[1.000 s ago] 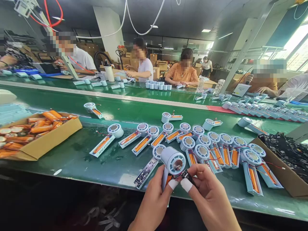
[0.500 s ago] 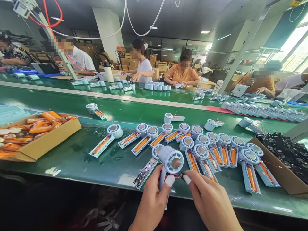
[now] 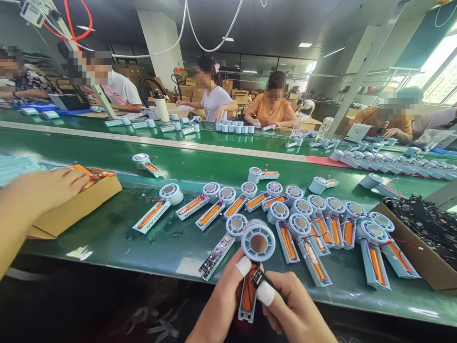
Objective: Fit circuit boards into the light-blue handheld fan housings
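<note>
My left hand is closed around a light-blue handheld fan, its round head upward and its open handle toward me. In the handle lie an orange battery and thin wires. My right hand pinches a small black circuit board beside the handle, just below the fan head. White coverings wrap both thumb tips. Just left of my hands, another fan lies with a circuit board showing in its handle. Several similar fans with orange batteries lie beyond and to the right.
A cardboard box of orange batteries stands at left, with another person's hand over it. At right is a box of black circuit boards. Across the green conveyor, several people sit among more fans.
The fan in my left hand has turned, its handle now open toward me. The black board in my right hand shows more clearly. Another person's arm has come over the battery box.
</note>
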Demonstrator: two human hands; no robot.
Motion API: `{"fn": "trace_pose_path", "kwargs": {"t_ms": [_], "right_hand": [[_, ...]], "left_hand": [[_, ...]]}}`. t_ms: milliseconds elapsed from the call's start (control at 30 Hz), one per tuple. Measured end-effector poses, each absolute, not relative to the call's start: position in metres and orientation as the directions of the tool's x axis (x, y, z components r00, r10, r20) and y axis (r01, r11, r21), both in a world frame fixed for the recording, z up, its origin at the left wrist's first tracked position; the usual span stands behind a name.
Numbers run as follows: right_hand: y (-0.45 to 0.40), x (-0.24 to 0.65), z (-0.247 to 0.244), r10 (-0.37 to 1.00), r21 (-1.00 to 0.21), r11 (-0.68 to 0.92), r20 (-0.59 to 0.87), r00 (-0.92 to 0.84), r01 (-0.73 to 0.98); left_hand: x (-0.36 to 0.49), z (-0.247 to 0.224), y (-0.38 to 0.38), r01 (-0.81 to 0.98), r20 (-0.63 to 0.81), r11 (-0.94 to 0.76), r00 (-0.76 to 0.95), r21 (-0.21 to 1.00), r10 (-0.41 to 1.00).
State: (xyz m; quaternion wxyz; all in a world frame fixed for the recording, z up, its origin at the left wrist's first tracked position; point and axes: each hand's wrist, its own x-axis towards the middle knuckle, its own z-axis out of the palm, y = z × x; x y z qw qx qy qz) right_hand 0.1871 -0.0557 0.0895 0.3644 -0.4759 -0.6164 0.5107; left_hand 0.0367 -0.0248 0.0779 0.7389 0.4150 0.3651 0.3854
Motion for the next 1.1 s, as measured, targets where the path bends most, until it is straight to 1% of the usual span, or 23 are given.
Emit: {"fn": "trace_pose_path", "kwargs": {"t_ms": [33,100,300,400,533,600,667,767,867,967,1033,1100], "right_hand": [[-0.056,0.186,0.085,0.968,-0.983,-0.013,-0.059,-0.246,0.184],[-0.057,0.185,0.077,0.98,-0.987,-0.041,-0.07,-0.186,0.153],[-0.058,0.18,0.077,0.983,-0.984,-0.176,-0.178,-0.051,0.038],[-0.059,0.177,0.081,0.987,-0.987,-0.159,-0.159,-0.015,0.033],[-0.059,0.173,0.083,0.984,-0.985,-0.172,-0.171,0.039,0.029],[-0.059,0.172,0.082,0.981,-0.982,-0.187,-0.185,0.064,0.017],[-0.06,0.172,0.079,0.981,-0.985,-0.175,-0.173,0.083,0.015],[-0.066,0.17,0.069,0.989,-0.994,-0.082,-0.073,0.127,0.066],[-0.076,0.164,0.054,0.964,-0.963,0.041,0.108,0.241,0.268],[-0.083,0.157,0.04,0.903,-0.873,0.138,0.305,0.304,0.467],[-0.084,0.155,0.034,0.869,-0.823,0.197,0.398,0.293,0.532],[-0.082,0.156,0.031,0.851,-0.793,0.24,0.449,0.273,0.56]], "left_hand": [[0.036,0.079,-0.025,-0.302,-0.2,0.366,0.464,0.88,0.863],[0.036,0.081,-0.027,-0.313,-0.161,0.342,0.483,0.886,0.861],[0.041,0.081,-0.031,-0.194,-0.106,0.202,0.413,0.96,0.904],[0.044,0.081,-0.031,-0.152,-0.102,0.17,0.376,0.974,0.921],[0.045,0.082,-0.033,-0.146,-0.161,0.213,0.306,0.966,0.938],[0.046,0.08,-0.034,-0.134,-0.159,0.204,0.29,0.97,0.944],[0.048,0.072,-0.036,-0.104,-0.152,0.179,0.231,0.978,0.961],[0.052,0.053,-0.037,-0.023,-0.162,0.164,0.066,0.986,0.985],[0.053,0.037,-0.034,0.067,-0.189,0.191,-0.031,0.979,0.981],[0.053,0.037,-0.029,0.154,-0.215,0.219,-0.044,0.963,0.976],[0.052,0.046,-0.026,0.195,-0.197,0.198,-0.025,0.961,0.98],[0.051,0.057,-0.024,0.194,-0.168,0.162,0.011,0.968,0.986]]}}
